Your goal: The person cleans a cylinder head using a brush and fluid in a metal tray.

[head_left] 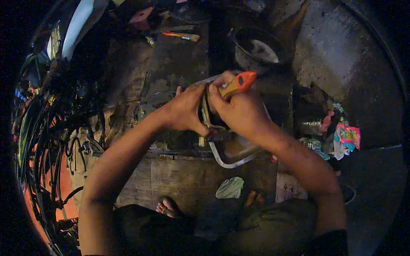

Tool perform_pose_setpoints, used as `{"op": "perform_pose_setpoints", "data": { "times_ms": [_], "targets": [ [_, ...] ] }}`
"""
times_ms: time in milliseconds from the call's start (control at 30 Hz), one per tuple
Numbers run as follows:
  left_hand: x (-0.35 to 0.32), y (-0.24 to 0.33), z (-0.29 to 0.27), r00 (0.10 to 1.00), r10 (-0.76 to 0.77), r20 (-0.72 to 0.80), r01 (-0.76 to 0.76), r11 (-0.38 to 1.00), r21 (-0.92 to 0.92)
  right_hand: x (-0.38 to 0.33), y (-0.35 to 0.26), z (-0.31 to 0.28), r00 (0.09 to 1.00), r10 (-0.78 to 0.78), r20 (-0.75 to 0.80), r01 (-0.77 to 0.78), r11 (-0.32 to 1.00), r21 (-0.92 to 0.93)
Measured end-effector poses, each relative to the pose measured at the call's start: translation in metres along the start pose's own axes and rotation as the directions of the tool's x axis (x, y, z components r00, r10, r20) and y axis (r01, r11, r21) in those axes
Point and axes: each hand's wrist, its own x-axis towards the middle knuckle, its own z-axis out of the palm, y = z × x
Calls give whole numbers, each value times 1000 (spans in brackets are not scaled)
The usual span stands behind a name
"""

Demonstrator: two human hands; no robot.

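Observation:
My right hand is closed round a paintbrush with a wooden handle and an orange end; the orange end points up and to the right. Its bristles are hidden behind my fingers. With thumb and fingers, my left hand grips a dark, frame-like part whose kind I cannot make out, and the brush hand is right against it. Below both hands lies a tray-like thing with a silvery, rounded rim, partly covered by my hands and right forearm.
A second paintbrush lies at the back, left of a dark round basin. Tangled cables crowd the left side. Crumpled wrappers lie to the right. Near my feet, a pale green scrap rests by cardboard.

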Motion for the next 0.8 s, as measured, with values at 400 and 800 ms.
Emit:
{"op": "perform_pose_setpoints", "data": {
  "times_ms": [400,800],
  "targets": [
    [4,-8,5,1000,22,11,-22,1000,-8,8,-16,-19,999,-29,-41,20,982,-189],
    [5,-4,8,992,97,-85,-98,995,-12,19,-18,-15,998,-55,42,65,946,-316]
  ]
}}
